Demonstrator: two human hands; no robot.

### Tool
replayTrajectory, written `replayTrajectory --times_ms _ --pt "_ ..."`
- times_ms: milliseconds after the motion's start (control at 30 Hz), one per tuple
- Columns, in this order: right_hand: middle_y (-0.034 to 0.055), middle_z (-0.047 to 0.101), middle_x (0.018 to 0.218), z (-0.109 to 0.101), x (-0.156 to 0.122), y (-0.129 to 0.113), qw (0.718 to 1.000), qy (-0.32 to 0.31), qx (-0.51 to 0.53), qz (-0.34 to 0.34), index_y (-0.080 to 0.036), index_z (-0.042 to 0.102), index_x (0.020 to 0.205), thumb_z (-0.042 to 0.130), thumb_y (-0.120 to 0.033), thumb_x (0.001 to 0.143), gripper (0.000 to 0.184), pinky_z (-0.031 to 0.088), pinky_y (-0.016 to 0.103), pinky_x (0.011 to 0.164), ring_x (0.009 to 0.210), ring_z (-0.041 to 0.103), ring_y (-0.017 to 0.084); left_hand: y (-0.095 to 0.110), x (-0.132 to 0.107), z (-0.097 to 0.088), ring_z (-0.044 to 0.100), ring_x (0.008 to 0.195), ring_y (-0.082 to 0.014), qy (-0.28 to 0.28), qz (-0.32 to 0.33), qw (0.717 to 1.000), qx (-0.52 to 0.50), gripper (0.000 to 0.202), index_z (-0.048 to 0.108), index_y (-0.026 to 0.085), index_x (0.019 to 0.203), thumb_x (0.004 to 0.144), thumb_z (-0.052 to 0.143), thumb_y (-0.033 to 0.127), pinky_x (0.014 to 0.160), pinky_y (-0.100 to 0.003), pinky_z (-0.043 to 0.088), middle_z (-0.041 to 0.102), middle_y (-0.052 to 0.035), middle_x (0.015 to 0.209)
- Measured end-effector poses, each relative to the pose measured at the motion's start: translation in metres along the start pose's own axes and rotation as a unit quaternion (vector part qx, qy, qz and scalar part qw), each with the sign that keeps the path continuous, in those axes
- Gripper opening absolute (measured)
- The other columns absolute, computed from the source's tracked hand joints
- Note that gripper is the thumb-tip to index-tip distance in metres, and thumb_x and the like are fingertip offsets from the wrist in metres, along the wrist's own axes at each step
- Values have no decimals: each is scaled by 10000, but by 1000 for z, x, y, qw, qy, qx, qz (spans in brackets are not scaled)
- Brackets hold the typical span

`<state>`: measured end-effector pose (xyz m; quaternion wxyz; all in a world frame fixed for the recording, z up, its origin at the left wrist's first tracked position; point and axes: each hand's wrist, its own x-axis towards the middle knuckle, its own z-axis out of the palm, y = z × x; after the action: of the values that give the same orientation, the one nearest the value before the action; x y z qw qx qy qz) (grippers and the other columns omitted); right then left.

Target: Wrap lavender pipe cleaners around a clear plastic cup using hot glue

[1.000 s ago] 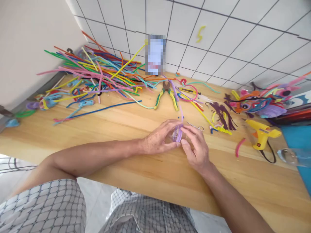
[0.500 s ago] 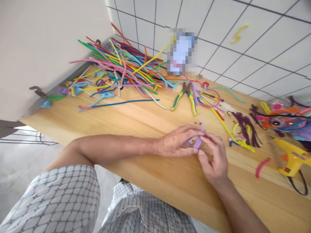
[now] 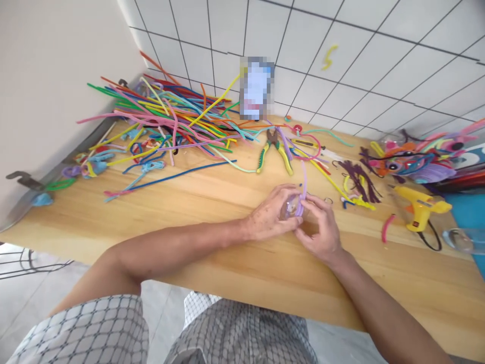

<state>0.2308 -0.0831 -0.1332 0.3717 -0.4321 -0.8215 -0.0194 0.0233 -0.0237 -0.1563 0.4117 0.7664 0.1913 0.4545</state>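
Pale wooden counter stretches before the person, whose left hand curls around a small, clear, plastic-looking piece while the right hand pinches a fuzzy light-purple stem against it. Beyond, at right, stands a yellow glue gun; farther back lie green-and-yellow-handled pliers, then a heap of multicoloured fuzzy stems near the white tiled wall.
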Motion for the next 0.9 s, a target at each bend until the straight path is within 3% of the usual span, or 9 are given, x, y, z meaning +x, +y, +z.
replayTrajectory --times_ms 200,433,900 --pt "179 669 1453 3 -1 -2 1000 1 -5 -9 -305 462 1666 786 -197 946 797 640 593 1063 1312 707 374 10 -3 -2 581 1500 -316 -3 -46 999 12 504 512 200 1530 1083 629 399 1291 -530 476 620 -187 1541" --pt "184 662 1475 3 -3 -1 1000 -2 21 -5 -293 465 1651 752 -168 937 780 626 637 1088 1336 695 389 11 -4 -9 621 1479 -320 -31 -72 996 32 603 485 200 1583 1076 663 473 1275 -535 500 633 -194 1566" --pt "176 665 1467 -1 -4 0 996 11 80 27 -272 511 1608 746 -195 959 694 631 590 1091 1353 684 362 13 -3 -10 623 1481 -309 -21 21 997 76 593 514 221 1569 1043 738 378 1254 -529 524 660 -189 1519"
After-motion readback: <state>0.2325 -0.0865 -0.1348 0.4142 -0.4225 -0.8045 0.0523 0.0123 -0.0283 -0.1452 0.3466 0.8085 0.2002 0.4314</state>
